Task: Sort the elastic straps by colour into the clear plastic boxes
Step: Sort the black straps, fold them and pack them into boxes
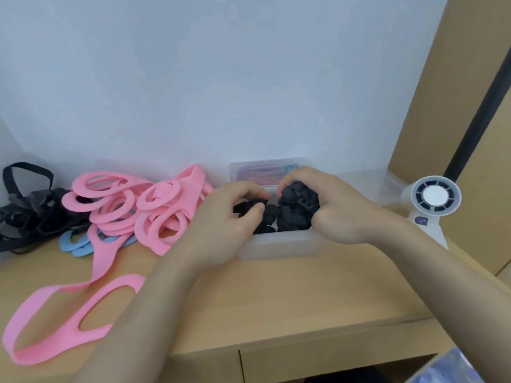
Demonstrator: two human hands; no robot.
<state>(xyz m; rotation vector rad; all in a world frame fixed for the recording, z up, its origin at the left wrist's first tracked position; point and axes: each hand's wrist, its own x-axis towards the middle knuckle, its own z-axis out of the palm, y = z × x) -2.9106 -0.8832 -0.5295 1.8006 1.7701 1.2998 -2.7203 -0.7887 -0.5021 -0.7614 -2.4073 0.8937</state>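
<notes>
Both hands work inside a clear plastic box (279,246) on the light wooden desk (276,294), packing crumpled black elastic straps (293,214) down so they fit. The right hand (331,205) has its grip closed around a bunched wad of the black fabric; the left hand (224,217) pinches another fold between thumb and fingers, likely to tuck it below the rim. Unsorted material lies well to the left: flat pink elastic straps (132,211) over light blue straps (80,244), and a loose black pile (27,214). A small white fan (434,200) stands to the right.
</notes>
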